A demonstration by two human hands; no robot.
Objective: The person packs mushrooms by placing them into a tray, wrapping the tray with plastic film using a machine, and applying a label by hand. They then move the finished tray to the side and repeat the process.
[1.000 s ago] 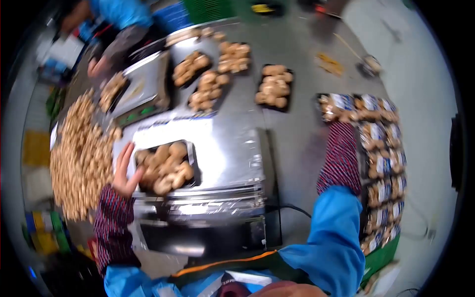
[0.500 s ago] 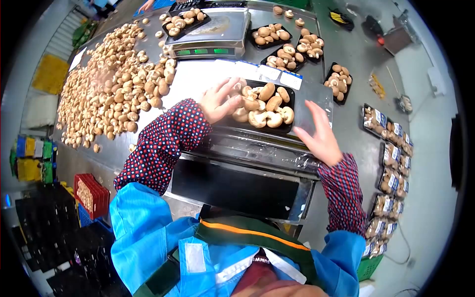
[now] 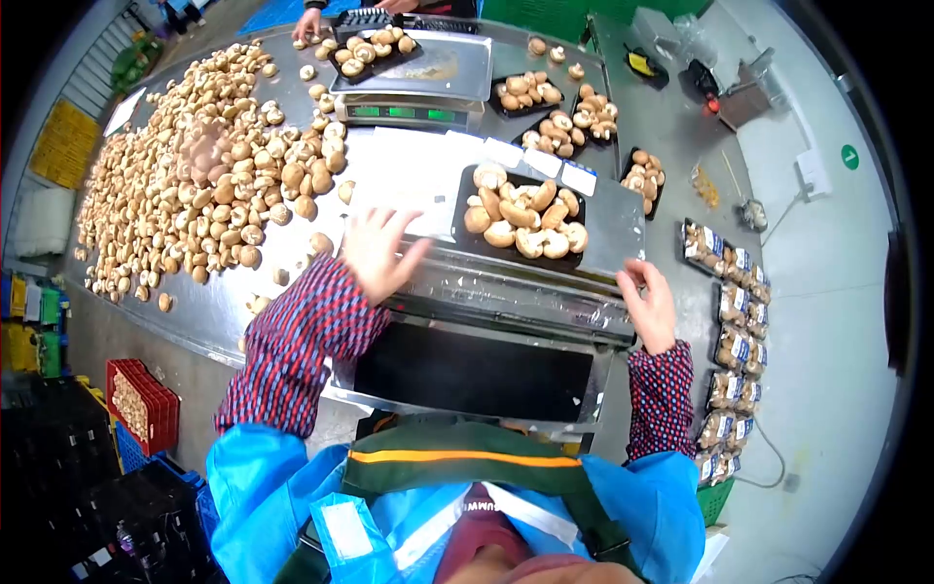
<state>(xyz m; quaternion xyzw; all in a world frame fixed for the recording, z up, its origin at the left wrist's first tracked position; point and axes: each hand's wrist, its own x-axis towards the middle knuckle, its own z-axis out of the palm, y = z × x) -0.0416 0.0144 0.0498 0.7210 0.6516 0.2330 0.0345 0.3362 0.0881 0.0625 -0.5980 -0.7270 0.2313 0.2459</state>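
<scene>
Your left hand was wide, fingers spread and empty, while your right hand kept a narrow gap between thumb and forefinger, with nothing visible in it. Between your 2 hands, slightly beyond them, lay the black tray, heaped with mushrooms and touched by neither hand. Good handling called for low, even contact at both ends, since pushing from only 1 side would likely have skewed it. Fingertips belonged on the rim, clear of the loose caps. Between your hands, on your side of the tray, ran a shiny strip, perhaps clear film, though glare obscured it; catching it with your left sleeve seemed a risk.
</scene>
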